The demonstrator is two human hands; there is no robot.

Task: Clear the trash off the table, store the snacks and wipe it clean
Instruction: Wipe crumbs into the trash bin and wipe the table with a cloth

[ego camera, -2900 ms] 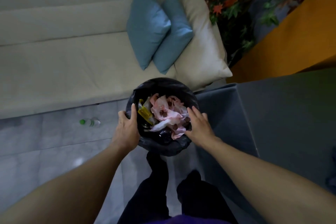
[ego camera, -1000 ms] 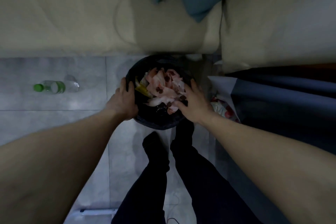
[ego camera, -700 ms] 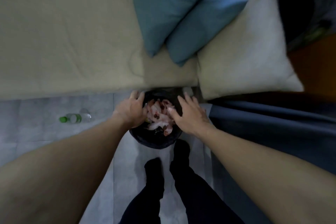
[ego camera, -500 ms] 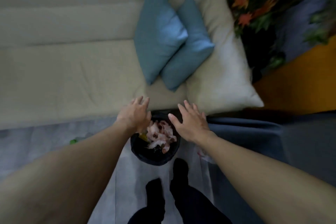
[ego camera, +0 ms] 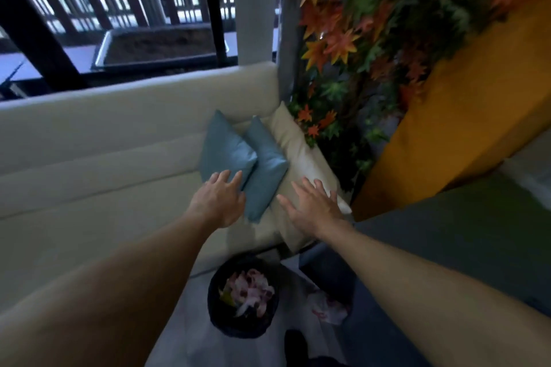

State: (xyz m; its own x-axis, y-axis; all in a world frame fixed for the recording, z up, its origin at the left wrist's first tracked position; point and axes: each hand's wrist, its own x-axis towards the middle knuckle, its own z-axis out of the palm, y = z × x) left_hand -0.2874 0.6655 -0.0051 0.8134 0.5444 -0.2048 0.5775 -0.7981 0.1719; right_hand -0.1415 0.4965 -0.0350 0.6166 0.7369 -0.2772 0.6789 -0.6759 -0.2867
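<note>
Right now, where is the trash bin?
The trash bin stands low and centre in the head view, on the floor in front of the sofa, just left of a crumpled wrapper and the table.

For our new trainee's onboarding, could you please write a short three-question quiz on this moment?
1. True or false: the left hand and right hand both grip the trash bin.
2. Where does the trash bin stand? A) on a table B) on the floor by the sofa C) on a windowsill
3. How many blue cushions lean on the sofa?
Key: 1 false, both hands are open and empty, raised in front of the cushions; 2 B; 3 two.
</note>
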